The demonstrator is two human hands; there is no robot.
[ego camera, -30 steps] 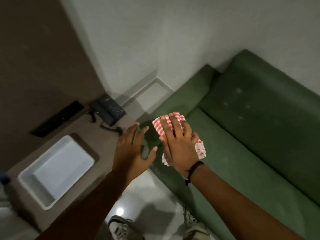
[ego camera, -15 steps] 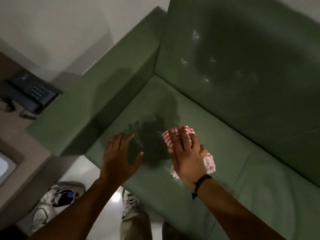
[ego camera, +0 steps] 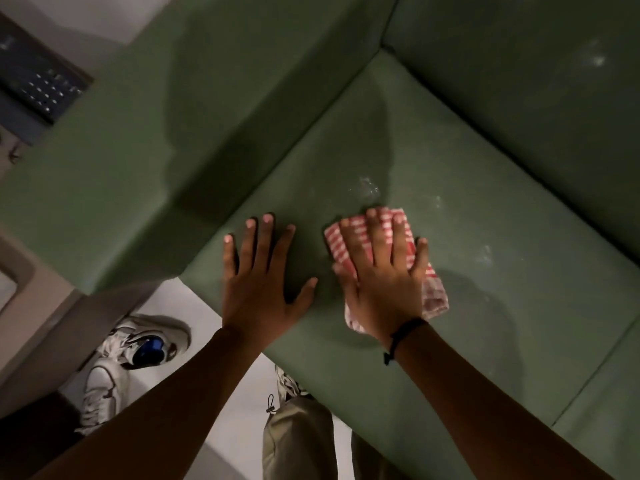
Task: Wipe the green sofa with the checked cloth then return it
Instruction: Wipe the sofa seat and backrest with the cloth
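Right hand (ego camera: 384,285) flat, pressing the checked cloth (ego camera: 429,289) onto the green sofa (ego camera: 485,174) seat mid-frame; left hand (ego camera: 259,289) beside it, grip released, fingers spread.

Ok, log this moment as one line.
phase: wiping seat | right hand: flat on checked cloth | left hand: open, empty, over green sofa seat edge | return: not yet done

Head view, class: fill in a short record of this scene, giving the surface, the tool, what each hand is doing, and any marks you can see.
surface: green sofa seat cushion
tool: red-and-white checked cloth, flat on the seat
right hand: fingers spread, pressing the cloth down
left hand: open, empty, beside the cloth
marks: pale smudges just beyond the cloth
floor: white sneakers
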